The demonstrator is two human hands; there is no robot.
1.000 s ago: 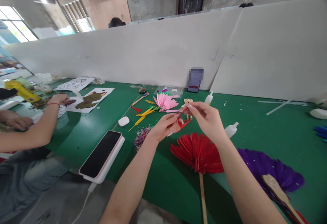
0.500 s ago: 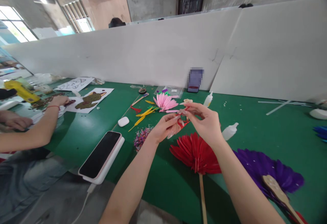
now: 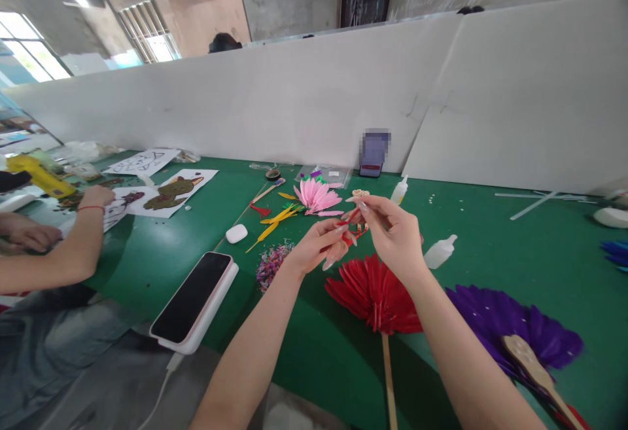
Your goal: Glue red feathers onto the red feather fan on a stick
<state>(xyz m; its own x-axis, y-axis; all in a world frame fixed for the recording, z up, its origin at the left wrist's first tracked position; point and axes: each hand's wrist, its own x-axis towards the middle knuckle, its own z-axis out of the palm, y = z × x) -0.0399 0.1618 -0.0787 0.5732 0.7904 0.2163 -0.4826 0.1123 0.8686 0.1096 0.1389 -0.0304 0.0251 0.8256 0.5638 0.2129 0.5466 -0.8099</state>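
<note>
Above the green table, my left hand and my right hand meet, fingertips nearly touching. Both pinch a thin red cord-like strand between thumb and fingers; its exact kind is too small to make out. More red cord hangs under the fingers. Below the hands lies a red feather fan on a pale wooden stick, partly covered by my right forearm. A purple feather fan with a wooden handle is to the right. Pink feathers lie beyond my left hand.
White squeeze bottles are near my right hand. Colourful bits, yellow feathers, a white case and a phone lie leftward. Another person's hand is beside a picture. A white partition stands behind.
My fingers have shifted slightly around the red strand, still pinching it. The other person's hand has moved left, off the dark part of their picture.
</note>
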